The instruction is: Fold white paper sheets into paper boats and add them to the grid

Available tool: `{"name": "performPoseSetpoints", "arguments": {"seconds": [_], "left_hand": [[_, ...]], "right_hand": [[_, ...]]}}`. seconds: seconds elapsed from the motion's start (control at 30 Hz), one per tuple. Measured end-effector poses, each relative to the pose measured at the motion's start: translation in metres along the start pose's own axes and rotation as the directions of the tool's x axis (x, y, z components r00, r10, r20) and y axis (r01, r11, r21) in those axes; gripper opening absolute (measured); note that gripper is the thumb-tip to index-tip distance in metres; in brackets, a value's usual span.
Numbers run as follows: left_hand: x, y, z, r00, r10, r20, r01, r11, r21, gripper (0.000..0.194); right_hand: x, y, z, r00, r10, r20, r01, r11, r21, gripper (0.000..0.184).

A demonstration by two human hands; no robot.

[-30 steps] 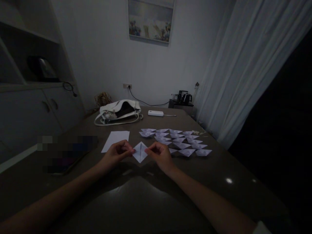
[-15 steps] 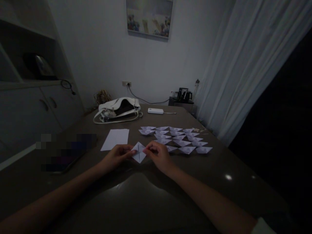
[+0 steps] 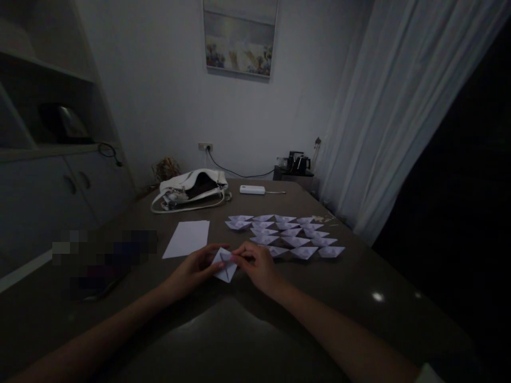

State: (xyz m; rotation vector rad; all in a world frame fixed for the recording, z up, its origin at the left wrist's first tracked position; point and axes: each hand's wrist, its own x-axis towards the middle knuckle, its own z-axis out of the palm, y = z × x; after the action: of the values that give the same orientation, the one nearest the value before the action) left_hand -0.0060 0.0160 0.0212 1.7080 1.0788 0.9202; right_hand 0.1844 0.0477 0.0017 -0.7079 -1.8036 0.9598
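A small white folded paper (image 3: 225, 272), diamond-shaped with a crease down its middle, is held between my two hands above the table. My left hand (image 3: 195, 268) grips its left side, thumb on the front face and fingers behind. On the upper right edge, my right hand (image 3: 257, 265) pinches the paper between thumb and fingertips. Just beyond and to the right stand several white paper boats (image 3: 295, 241) in rows. A stack of white paper sheets (image 3: 187, 238) lies beyond my left hand.
At the far left of the dark table (image 3: 223, 340) sits a white handbag (image 3: 191, 189). A white power bank (image 3: 252, 190) with a strap lies near the far edge. Small scraps (image 3: 322, 218) are beside the boats. A blurred-out object (image 3: 107, 260) lies at the left.
The view has tilted up slightly, so everything sits lower. The folded paper has turned a little in my hands, and my right fingers have moved to its upper edge.
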Motion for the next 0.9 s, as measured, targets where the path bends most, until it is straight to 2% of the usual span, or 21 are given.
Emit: {"name": "performPoseSetpoints", "arguments": {"seconds": [0.2, 0.5, 0.6, 0.7, 0.9], "left_hand": [[-0.002, -0.0058, -0.0011, 0.997, 0.066, -0.028, -0.059, 0.98, 0.189, 0.043], [-0.0027, -0.0036, -0.0004, 0.998, 0.037, 0.051, -0.05, 0.959, 0.28, 0.041], [-0.0046, -0.0053, -0.0001, 0.999, 0.037, 0.038, -0.047, 0.947, 0.318, 0.041], [-0.0059, -0.0087, -0.0003, 0.998, 0.047, 0.038, -0.056, 0.949, 0.311, 0.039], [-0.005, -0.0028, -0.0007, 0.999, 0.012, 0.051, -0.022, 0.981, 0.192, 0.029]], "right_hand": [[-0.003, -0.0027, 0.0014, 0.997, -0.064, 0.042, 0.068, 0.992, -0.109, 0.011], [-0.0013, -0.0031, 0.0018, 0.998, -0.061, 0.035, 0.064, 0.993, -0.097, 0.01], [-0.002, -0.0042, 0.0016, 0.998, -0.043, 0.037, 0.046, 0.996, -0.079, 0.009], [-0.002, -0.0052, -0.0004, 0.999, -0.027, 0.043, 0.03, 0.997, -0.066, 0.01], [-0.0001, -0.0054, -0.0048, 0.989, -0.024, 0.146, 0.025, 1.0, -0.001, 0.021]]}}
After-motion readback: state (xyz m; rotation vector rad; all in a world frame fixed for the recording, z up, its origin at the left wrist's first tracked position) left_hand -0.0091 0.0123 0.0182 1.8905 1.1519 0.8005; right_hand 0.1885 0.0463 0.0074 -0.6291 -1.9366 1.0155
